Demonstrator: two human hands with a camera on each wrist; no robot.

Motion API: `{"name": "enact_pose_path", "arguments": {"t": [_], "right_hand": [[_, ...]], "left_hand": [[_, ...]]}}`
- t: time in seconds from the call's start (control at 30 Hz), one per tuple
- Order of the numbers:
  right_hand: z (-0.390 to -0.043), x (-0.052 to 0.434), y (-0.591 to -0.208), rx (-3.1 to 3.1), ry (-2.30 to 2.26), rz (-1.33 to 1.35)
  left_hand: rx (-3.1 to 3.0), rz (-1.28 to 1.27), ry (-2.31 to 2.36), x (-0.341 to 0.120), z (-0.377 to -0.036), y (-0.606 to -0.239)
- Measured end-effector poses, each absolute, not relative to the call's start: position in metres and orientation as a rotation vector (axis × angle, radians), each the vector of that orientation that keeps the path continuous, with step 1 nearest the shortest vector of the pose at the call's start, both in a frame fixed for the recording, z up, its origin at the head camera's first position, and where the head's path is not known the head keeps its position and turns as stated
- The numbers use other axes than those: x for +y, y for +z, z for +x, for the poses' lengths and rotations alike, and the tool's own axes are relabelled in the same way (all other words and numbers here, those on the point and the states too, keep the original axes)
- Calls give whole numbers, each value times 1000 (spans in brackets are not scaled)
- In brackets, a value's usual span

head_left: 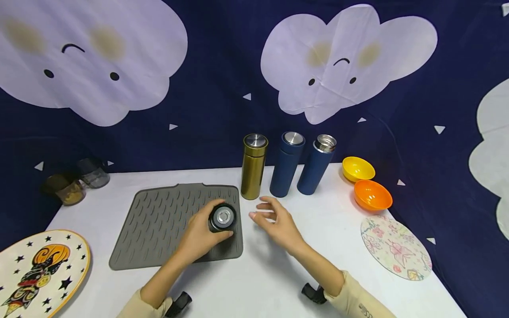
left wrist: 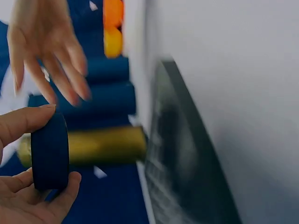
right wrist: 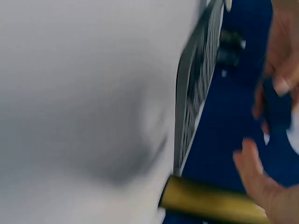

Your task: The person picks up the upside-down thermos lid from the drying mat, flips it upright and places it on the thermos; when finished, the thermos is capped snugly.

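My left hand grips a dark blue bottle lid between thumb and fingers, above the right part of the grey drying mat. The lid's silvery inner side faces up in the head view; its smooth blue side wall shows in the left wrist view. To the right of the lid, my right hand hovers with fingers loosely spread and nothing in them. Behind the hands stand a gold bottle, a lidded blue bottle and a second blue bottle with its steel mouth uncovered.
At the right are a yellow bowl, an orange bowl and a round flowered mat. A large patterned plate lies front left. Two small jars stand at the back left, before a dark blue cloth backdrop.
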State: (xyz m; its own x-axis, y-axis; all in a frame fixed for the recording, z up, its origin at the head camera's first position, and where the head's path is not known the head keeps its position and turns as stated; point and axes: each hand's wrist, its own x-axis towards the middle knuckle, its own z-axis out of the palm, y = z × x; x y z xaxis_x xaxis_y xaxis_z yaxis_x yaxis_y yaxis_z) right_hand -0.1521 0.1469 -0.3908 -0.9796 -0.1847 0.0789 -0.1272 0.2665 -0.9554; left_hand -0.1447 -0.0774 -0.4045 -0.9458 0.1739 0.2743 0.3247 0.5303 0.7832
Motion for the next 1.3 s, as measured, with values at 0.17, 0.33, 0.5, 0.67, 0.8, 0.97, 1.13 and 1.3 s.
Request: {"name": "enact_pose_path", "arguments": {"t": [0.17,0.33,0.5,0.67,0.8,0.97,1.13,1.3], "right_hand": [[-132,134,-397,1916,-1963,-345],[-119,131,-399,1700,-2018,-326],[-112,133,-398,1699,-2035,-294],[-107,134,-399,1763,-2070,-300],[-103,136,-400,2113,-2041,-509],[-100,139,-403,2848,-1705,-1086],[-106,140,-397,3307,-1113,-1890],[-113,140,-385,3456,-430,-2508]], "left_hand": [[-2517,-564,-1346,-59,-122,-394],[-2495,-634,-1255,-51,-108,-393],[-2552,-617,-1296,-51,-101,-394],[-2559,-522,-1588,-55,-100,-392],[-2449,-476,-1900,-63,-103,-390],[-2365,-485,-2178,-69,-106,-389],[-2293,-596,-2364,-71,-105,-389],[-2189,-880,-2311,-69,-103,-390]]}}
